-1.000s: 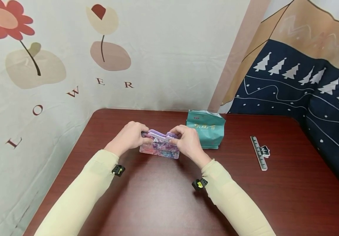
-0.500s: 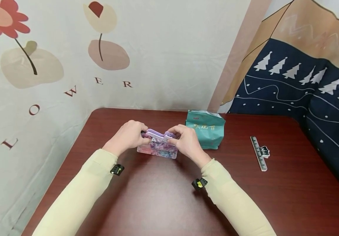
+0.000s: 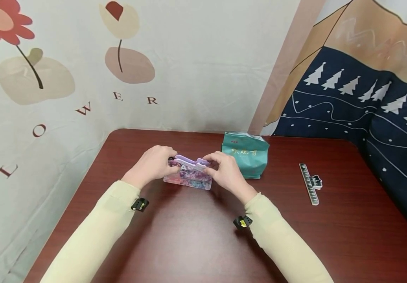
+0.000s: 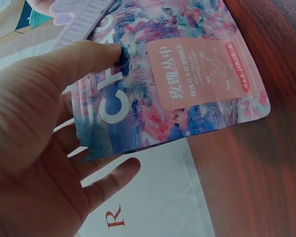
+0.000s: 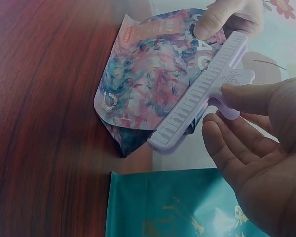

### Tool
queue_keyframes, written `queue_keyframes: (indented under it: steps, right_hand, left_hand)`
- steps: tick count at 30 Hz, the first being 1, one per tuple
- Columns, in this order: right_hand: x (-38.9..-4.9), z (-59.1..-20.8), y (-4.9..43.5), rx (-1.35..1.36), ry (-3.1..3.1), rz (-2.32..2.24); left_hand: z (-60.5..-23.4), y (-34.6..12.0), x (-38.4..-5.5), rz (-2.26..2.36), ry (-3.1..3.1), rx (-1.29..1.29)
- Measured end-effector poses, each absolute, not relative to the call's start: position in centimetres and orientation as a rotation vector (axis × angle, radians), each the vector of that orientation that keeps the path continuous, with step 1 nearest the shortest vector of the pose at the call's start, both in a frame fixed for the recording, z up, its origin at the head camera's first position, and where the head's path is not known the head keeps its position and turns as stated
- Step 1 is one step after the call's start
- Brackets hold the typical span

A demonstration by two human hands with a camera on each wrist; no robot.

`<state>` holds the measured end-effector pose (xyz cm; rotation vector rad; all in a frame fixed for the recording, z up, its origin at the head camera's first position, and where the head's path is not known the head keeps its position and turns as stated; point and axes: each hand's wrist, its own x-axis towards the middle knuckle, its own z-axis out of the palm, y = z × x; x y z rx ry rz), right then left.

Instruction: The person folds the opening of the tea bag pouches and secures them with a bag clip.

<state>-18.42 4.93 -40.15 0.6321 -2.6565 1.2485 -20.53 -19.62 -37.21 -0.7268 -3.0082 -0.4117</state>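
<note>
Right hand (image 3: 227,169), pinching clip (image 5: 202,93), has edged slightly right

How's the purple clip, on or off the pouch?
On: the purple clip, pinched in the right hand, crosses the pouch. Whether it clamps tightly, I cannot tell.

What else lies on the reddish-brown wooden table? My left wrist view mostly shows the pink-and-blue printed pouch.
Observer: The head view shows a black-and-white, piano-key-patterned clip lying on the table, toward the right.
Operator: And what stands just beyond the right hand?
Observer: A glossy teal bag with gold lettering.
Operator: Any mark on the pouch, at the lower corner nearest that hand?
Observer: Yes, the right wrist view shows a round white emblem there.
</note>
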Motion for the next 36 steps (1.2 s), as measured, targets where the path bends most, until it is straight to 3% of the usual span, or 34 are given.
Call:
queue_keyframes:
  steps: [14,36]
  right_hand:
    - [-18.0,-40.0,6.4,0.662,-2.64,1.249]
    - [-17.7,-39.1,9.8,0.597,-2.653,1.243]
  left_hand:
    - [-36.3,-18.6,-20.1,-0.417,-2.943,-0.765]
    - [-34.5,-13.4,-20.3,-0.614,-2.735,-0.916]
